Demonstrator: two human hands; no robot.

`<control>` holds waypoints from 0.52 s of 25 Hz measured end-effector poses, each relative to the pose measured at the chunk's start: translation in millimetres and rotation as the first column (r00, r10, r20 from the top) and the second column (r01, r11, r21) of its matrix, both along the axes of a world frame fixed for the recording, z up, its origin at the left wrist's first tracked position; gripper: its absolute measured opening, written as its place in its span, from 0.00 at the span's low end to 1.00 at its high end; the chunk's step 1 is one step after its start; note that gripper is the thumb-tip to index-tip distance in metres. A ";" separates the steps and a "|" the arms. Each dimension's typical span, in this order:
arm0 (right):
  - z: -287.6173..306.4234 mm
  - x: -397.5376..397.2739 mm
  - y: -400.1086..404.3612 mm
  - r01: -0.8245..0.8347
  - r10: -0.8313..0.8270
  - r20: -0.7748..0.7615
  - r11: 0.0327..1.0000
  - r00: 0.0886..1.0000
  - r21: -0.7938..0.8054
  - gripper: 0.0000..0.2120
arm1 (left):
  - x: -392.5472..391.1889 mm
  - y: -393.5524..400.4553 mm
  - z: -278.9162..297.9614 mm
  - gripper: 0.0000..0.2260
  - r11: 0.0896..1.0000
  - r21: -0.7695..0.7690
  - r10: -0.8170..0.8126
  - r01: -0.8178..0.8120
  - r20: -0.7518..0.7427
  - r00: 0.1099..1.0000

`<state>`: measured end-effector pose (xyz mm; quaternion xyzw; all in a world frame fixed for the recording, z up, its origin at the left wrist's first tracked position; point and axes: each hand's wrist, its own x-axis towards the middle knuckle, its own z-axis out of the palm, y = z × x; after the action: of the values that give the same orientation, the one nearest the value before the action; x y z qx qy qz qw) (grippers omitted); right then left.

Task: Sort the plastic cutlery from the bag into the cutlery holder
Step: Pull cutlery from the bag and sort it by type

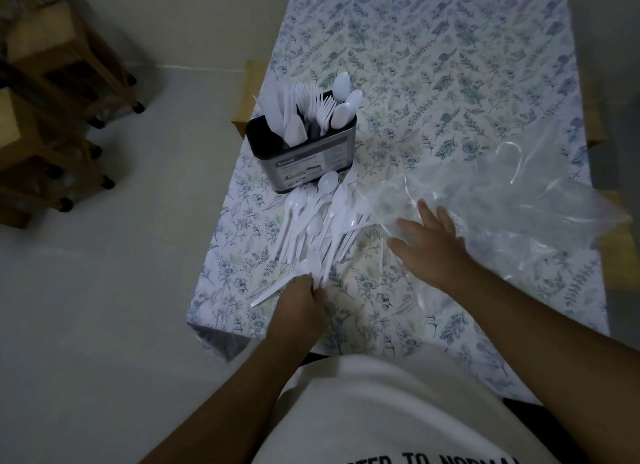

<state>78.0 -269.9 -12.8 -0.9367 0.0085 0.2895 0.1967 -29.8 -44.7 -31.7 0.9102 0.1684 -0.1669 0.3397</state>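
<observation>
A dark cutlery holder (304, 159) stands near the table's left edge, with white knives, forks and spoons upright in separate compartments. In front of it lies a loose pile of white plastic cutlery (318, 228). My left hand (301, 304) is closed on the handles at the pile's near end. My right hand (429, 245) lies flat, fingers spread, on the edge of the clear plastic bag (502, 200), which spreads crumpled to the right.
The table wears a floral cloth (415, 65); its left edge drops to a pale floor. Wooden stools or carts on casters (59, 117) stand at far left. My white shirt fills the bottom of the view.
</observation>
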 end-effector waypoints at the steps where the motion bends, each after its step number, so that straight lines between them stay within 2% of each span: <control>1: -4.2 -0.8 -0.4 -0.008 0.008 -0.009 1.000 1.000 -0.008 0.26 | -0.3 0.3 3.4 0.14 0.999 -0.015 0.035 -0.035 -0.001 0.999; 2: -9.1 -4.3 -0.8 -0.030 0.030 0.009 0.999 1.000 -0.015 0.24 | 1.8 -0.2 8.2 0.15 0.999 -0.015 0.049 -0.049 0.004 0.999; 5: -21.9 -25.5 -0.7 -0.136 0.137 0.239 0.991 0.961 -0.020 0.15 | 18.8 -2.0 16.8 0.17 0.999 0.011 0.033 -0.033 0.020 0.999; 7: -23.6 -42.8 -0.2 -0.189 0.178 0.317 0.982 0.932 0.005 0.13 | 29.6 -5.3 19.6 0.18 1.000 0.022 -0.002 0.002 0.017 1.000; 10: -25.8 -63.0 -1.5 -0.269 0.279 0.250 0.960 0.927 -0.073 0.29 | 33.9 -12.3 17.2 0.17 0.998 0.013 -0.054 0.054 -0.007 0.999; 12: -29.2 -67.6 -4.8 -0.286 0.303 0.230 0.952 0.925 -0.104 0.31 | 29.9 -16.6 13.2 0.16 0.995 -0.001 -0.096 0.096 -0.028 0.995; 13: -28.0 -65.7 -5.9 -0.252 0.260 0.231 0.966 0.938 -0.061 0.29 | 28.3 -18.6 11.7 0.16 0.993 -0.001 -0.122 0.122 -0.024 0.992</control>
<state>12.3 -275.7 -40.8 -0.9605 -0.1325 0.1986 0.1428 -1.5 -63.2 -20.0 0.9167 0.1166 -0.1981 0.3269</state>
